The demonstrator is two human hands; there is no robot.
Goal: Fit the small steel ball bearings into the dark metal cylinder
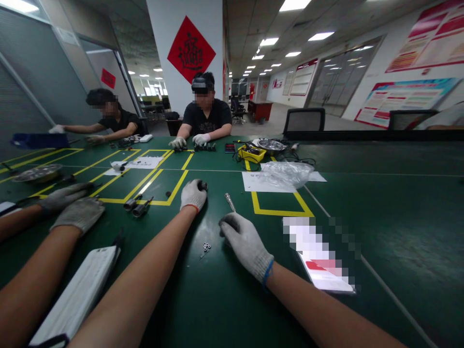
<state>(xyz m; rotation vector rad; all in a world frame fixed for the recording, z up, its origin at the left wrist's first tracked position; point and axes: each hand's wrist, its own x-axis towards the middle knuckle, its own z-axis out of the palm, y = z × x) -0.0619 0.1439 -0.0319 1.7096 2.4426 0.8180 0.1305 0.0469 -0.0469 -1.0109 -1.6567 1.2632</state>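
Note:
My left hand (193, 195), in a white knitted glove, is closed around a small dark cylindrical part (203, 185) above the green table. My right hand (246, 241), gloved too, has its thumb and fingers pinched together, and whatever is between them is hidden. Just beyond its knuckles shows a silver metal tool handle (229, 201); I cannot tell whether the hand touches it. Several tiny metal nuts (206, 247) and a thin pin (203, 256) lie between my forearms. Left of my left hand rest two dark cylinders with shafts (141, 208) and a small round dark piece (168, 194).
A co-worker's gloved hands (79, 212) rest at the left, near a long white case (81, 290). A lit phone (322, 270) lies at my right. Ahead are plastic wrap (286, 174), paper, a yellow tray (252, 154) and cables. Two people sit opposite.

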